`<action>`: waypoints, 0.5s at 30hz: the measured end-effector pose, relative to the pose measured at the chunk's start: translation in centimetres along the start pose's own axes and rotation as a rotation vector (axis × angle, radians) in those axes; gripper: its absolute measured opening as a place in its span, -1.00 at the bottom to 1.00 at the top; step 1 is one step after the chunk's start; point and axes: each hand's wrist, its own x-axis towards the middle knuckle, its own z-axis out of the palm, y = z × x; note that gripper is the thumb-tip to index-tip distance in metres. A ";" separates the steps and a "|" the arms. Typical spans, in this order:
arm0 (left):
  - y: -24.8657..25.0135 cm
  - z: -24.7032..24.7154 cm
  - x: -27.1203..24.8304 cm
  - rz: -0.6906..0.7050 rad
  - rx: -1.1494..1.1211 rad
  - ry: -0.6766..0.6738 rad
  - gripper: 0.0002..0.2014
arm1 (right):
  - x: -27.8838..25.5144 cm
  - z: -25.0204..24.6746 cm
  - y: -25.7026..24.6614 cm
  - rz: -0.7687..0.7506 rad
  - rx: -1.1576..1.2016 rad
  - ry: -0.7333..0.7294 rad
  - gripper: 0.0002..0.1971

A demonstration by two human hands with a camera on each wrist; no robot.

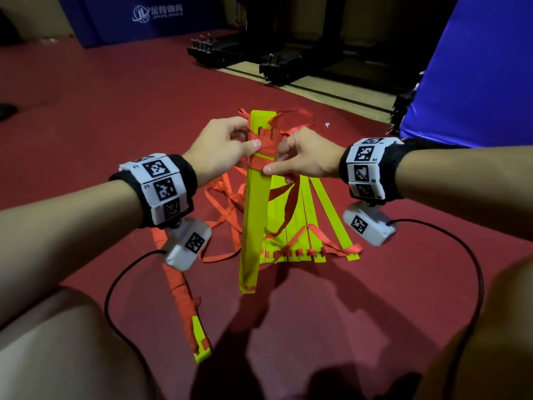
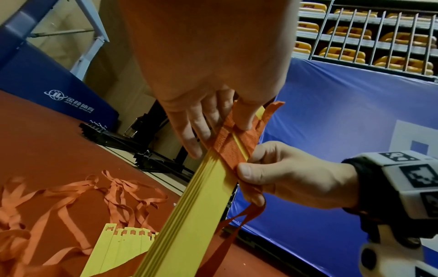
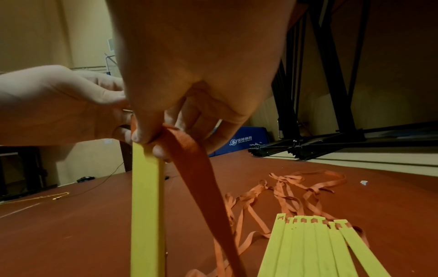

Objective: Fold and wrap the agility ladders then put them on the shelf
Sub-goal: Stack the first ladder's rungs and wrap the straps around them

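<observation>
I hold a stacked bundle of yellow ladder rungs (image 1: pixel 253 215) tilted above the red floor. An orange strap (image 2: pixel 237 144) is wound in crossing turns round its upper part. My left hand (image 1: pixel 248 141) grips the bundle there, thumb on the wrap and fingers (image 2: pixel 193 135) behind. My right hand (image 1: pixel 272 166) pinches the strap (image 3: pixel 194 178) against the bundle's right edge, and the tail hangs down from it. A second ladder's rungs (image 1: pixel 305 226) lie fanned on the floor below, with loose orange straps (image 3: pixel 296 189) beyond. A strap-wrapped bundle (image 1: pixel 184 298) lies at lower left.
Blue padded mats (image 1: pixel 473 70) stand at right and at back left. Black metal frames (image 1: pixel 277 62) lie on the floor beyond the ladders. A barred shelf rack (image 2: pixel 369 39) holds yellow items above the right mat. My knees and the wrist cables (image 1: pixel 476 272) frame the foreground.
</observation>
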 end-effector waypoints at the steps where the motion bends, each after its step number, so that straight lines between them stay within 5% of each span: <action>1: 0.1 0.1 0.0 -0.003 0.000 -0.006 -0.85 | -0.1 -0.1 0.0 -0.005 -0.011 -0.015 -0.71; 7: 0.4 0.3 0.0 -0.022 0.035 -0.016 -0.92 | -0.3 -1.0 -0.4 0.012 -0.214 -0.003 -0.72; 12: 0.3 0.0 -0.2 -0.021 0.040 -0.009 -0.94 | -0.5 -0.6 -0.3 0.021 -0.118 0.002 -0.73; 15: -0.1 -0.2 -0.3 -0.046 -0.131 0.033 -0.76 | -0.4 -0.6 0.0 0.042 -0.095 0.004 -0.88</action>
